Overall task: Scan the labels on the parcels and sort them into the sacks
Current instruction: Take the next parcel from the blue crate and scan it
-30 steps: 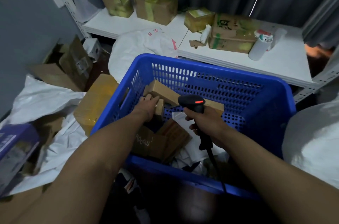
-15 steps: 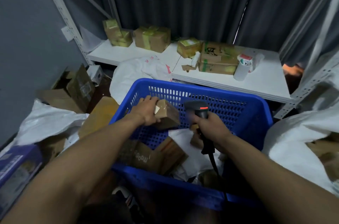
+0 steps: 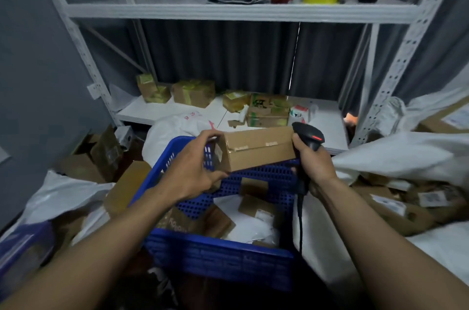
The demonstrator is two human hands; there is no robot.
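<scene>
Parcel: held level above the blue basket; probably to find its label
Left hand: grips the parcel's left end
Right hand: wrapped round the scanner; poised at the parcel's right end
Sack: lies open just beside the basket

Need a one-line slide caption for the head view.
Left hand holds a cardboard parcel above the blue crate; right hand grips the barcode scanner.

left hand: bare, thumb and fingers uncovered.
right hand: bare, knuckles and wrist uncovered.
left forearm: bare from wrist to the frame's lower edge.
right forearm: bare likewise, wrist to frame edge.
dark patch: under the arms, with white marks; too blurred to tell garment from shoe.
</scene>
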